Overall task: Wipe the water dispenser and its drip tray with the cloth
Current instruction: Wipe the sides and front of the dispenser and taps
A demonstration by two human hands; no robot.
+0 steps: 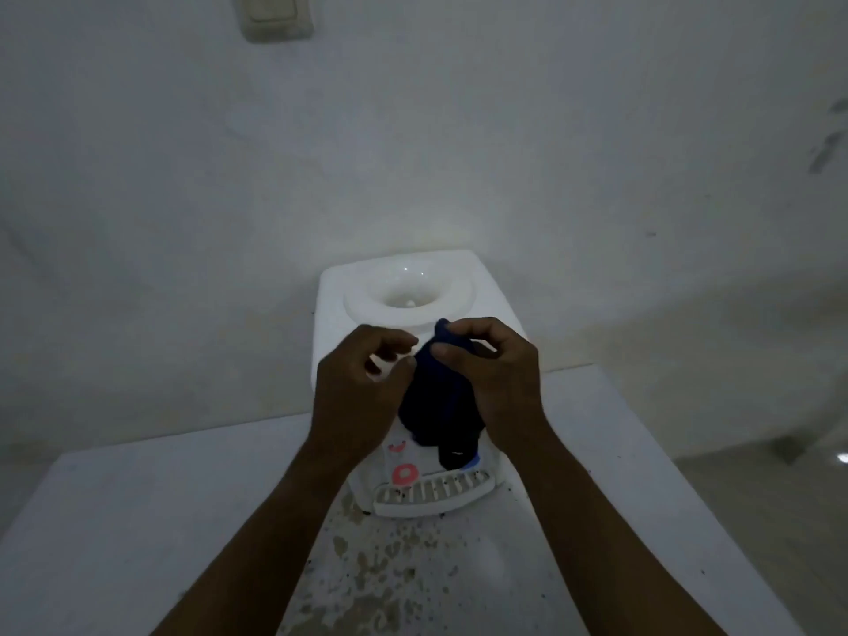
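A white tabletop water dispenser (335, 305) stands against the wall, its round bottle well empty on top. A slotted white drip tray (431, 493) juts out at its foot, beside a red tap. A dark blue cloth (436, 406) hangs bunched in front of the dispenser. My right hand (495, 374) pinches the cloth's upper edge. My left hand (358, 387) is beside it, fingers curled with their tips touching the cloth's left side; how firmly it grips is hard to judge.
The dispenser sits on a white table (114, 521) whose surface in front of the tray is spotted with dirt and stains (381, 566). A light switch (275, 16) is on the wall above. Floor shows at the right.
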